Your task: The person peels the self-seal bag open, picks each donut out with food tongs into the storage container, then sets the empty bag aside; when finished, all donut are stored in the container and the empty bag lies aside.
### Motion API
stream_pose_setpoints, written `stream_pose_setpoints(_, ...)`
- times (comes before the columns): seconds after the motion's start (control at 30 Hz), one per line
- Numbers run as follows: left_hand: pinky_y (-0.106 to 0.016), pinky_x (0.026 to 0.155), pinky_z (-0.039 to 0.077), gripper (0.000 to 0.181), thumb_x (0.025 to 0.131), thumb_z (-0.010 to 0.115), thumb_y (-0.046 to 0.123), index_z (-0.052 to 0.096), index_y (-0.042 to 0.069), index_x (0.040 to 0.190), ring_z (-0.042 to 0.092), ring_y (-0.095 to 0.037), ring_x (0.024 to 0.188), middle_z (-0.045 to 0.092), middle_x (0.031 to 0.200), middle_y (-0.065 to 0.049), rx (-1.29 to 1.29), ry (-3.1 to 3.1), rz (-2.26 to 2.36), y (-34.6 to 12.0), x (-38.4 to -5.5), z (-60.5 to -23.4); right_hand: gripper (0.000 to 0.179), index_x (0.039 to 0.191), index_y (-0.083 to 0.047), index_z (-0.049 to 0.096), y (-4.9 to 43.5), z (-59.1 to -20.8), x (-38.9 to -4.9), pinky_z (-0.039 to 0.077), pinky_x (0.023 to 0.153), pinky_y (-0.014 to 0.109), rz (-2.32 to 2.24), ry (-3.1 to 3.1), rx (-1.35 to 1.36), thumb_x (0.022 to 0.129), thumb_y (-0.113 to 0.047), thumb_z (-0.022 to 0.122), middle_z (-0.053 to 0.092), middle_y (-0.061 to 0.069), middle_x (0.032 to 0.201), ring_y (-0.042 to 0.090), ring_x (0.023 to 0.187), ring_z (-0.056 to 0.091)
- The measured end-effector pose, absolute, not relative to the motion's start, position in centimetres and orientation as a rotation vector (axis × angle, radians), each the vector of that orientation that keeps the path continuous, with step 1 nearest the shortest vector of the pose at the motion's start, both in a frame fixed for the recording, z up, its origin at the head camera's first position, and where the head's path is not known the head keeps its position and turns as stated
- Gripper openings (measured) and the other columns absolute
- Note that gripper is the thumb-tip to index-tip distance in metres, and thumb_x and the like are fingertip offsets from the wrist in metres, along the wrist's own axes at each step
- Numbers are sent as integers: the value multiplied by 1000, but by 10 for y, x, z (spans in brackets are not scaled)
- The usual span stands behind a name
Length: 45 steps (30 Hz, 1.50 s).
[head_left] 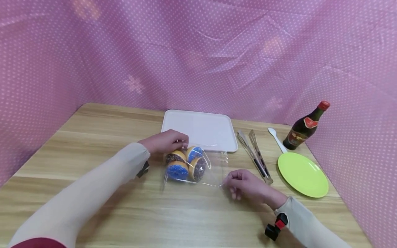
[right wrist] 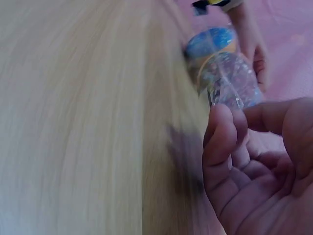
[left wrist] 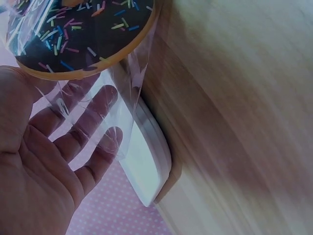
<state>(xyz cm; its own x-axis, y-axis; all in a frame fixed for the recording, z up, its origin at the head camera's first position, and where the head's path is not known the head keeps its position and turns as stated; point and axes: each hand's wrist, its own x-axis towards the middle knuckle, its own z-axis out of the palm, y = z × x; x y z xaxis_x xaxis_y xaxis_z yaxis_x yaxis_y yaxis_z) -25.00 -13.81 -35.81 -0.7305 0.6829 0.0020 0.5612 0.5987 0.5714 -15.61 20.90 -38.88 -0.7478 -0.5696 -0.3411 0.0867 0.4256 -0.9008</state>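
Note:
A clear plastic bag (head_left: 214,171) holds several doughnuts, two with blue icing (head_left: 177,171) and two with dark icing (head_left: 197,168). At the bag's far left corner, my left hand (head_left: 167,141) grips the plastic. Through the film in the left wrist view, the left fingers (left wrist: 100,105) show behind it, below a dark doughnut (left wrist: 83,44) with coloured sprinkles. My right hand (head_left: 246,186) pinches the near right corner of the bag between thumb and forefinger, the other fingers curled in. The doughnuts are bunched in the bag's left half.
A white tray (head_left: 198,127) lies behind the bag on the wooden table (head_left: 173,220). To the right are metal tongs (head_left: 255,156), a white spoon (head_left: 277,139), a green plate (head_left: 303,175) and a dark bottle (head_left: 305,127) with a red cap. A pink dotted curtain (head_left: 198,55) surrounds the table.

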Motion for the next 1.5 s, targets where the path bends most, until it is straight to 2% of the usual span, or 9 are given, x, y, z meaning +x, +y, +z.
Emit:
stream_pose_setpoints(0.1,-35,86,49,20,106,56,8,61,9,87,57,-15,87,59,83,1,1028,2626,817,-139,-249,-358,27,97,1,63,208,-386,-156,53,60,21,-1393,2046,-338,107,-23,57,59,-2,74,8,64,62)
stream_pose_setpoints(0.2,-34,85,49,21,107,55,9,61,10,87,57,-15,86,58,82,1,1000,2629,807,-139,-248,-357,33,96,-2,63,207,-385,-156,52,60,21,-1439,2038,-287,108,-32,56,59,-3,75,8,64,61)
stream_pose_setpoints(0.5,-34,84,50,20,107,55,12,63,12,89,56,-13,85,60,84,-1,983,2641,768,-137,-246,-352,19,95,-2,67,202,-387,-150,51,56,20,-1436,2020,-295,101,-20,66,60,-6,68,5,58,58)
stream_pose_setpoints(0.8,-33,83,49,20,108,55,13,64,11,90,56,-13,84,61,84,-1,972,2644,773,-137,-244,-353,15,101,4,66,204,-386,-149,49,55,19,-1458,1973,-304,100,-11,63,58,-7,70,4,58,57)
stream_pose_setpoints(0.93,-33,84,50,19,108,56,13,64,11,91,57,-13,85,62,86,0,961,2646,768,-138,-245,-354,16,102,4,66,206,-386,-150,49,55,19,-1465,1954,-298,101,-11,61,58,-7,70,4,58,57)
stream_pose_setpoints(1.17,-33,83,50,18,108,56,14,65,12,92,56,-13,84,62,84,0,977,2651,758,-137,-245,-354,15,93,-7,68,202,-388,-150,48,54,19,-1479,1950,-266,100,-20,67,55,-9,65,4,55,54)
stream_pose_setpoints(1.5,-34,85,51,17,107,57,13,66,12,93,57,-14,85,61,84,1,966,2658,764,-140,-243,-353,15,94,-3,66,200,-388,-151,43,56,19,-1434,1991,-297,101,-16,64,53,-10,61,4,53,51)
